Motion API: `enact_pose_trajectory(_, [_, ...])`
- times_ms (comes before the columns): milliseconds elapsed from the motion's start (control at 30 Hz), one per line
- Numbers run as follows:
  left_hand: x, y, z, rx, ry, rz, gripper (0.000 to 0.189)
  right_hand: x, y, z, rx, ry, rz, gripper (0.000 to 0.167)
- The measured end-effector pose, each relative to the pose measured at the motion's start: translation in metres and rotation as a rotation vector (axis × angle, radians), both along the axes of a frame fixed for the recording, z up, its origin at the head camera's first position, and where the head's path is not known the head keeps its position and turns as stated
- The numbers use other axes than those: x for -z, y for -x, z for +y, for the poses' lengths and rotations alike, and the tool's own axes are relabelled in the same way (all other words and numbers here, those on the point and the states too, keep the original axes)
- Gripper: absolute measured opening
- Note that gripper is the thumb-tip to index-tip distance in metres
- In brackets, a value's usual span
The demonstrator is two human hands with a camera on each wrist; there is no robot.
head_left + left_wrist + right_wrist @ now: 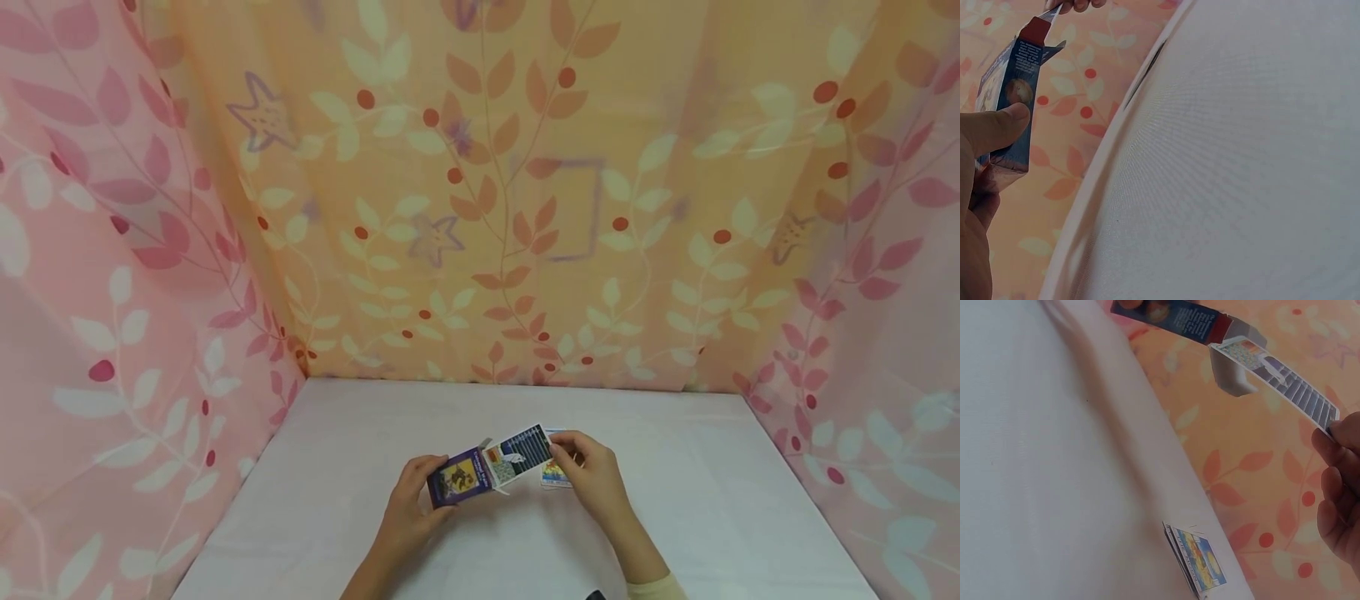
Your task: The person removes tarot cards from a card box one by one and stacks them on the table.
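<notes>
My left hand [409, 505] holds a dark purple-blue card box [459, 478] with a yellow picture on its front, thumb along one narrow side in the left wrist view. The box is tilted, its flaps open toward the right. Between thumb and fingers, my right hand [596, 482] pinches the far end of a tarot card [528, 451] with a dark striped picture and white border. The card's other end is at the box's open mouth; whether part of it is inside cannot be made out. Below the right hand lies a small stack of cards [1200, 562], a yellow-and-blue one on top.
A white cloth covers the table [300, 500]. Behind it hangs an orange leaf-patterned curtain [645, 317], with pink patterned curtains [135, 317] at both sides. A small dark object [596, 595] shows at the bottom edge of the head view.
</notes>
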State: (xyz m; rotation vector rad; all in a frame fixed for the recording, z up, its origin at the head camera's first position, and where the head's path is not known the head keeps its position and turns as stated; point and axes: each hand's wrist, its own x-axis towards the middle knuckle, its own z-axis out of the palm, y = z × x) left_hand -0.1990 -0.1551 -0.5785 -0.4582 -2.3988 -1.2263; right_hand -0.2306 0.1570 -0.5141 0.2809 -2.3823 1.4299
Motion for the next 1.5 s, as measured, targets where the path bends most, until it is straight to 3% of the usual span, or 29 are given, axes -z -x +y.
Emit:
enact_pose_trajectory(300, [-0.002,0.001,-0.001,0.003,0.013,0.024,0.085,-0.005,0.003,0.006,0.013,-0.003,0.002,0.01])
enact_pose_trajectory(467, [-0.003,0.003,0.0,0.003,0.001,-0.004,0.085,-0.01,0.007,0.01,0.019,-0.005,0.021,0.01])
enact_pose_trajectory(967, [-0.001,0.005,-0.001,0.001,-0.003,-0.014,0.083,-0.015,0.034,0.032,-0.006,-0.139,0.091,0.01])
enact_pose_trajectory(1500, [0.0,0.002,-0.002,-0.004,-0.003,-0.016,0.086,-0.009,0.059,0.044,-0.04,-0.221,0.041,0.011])
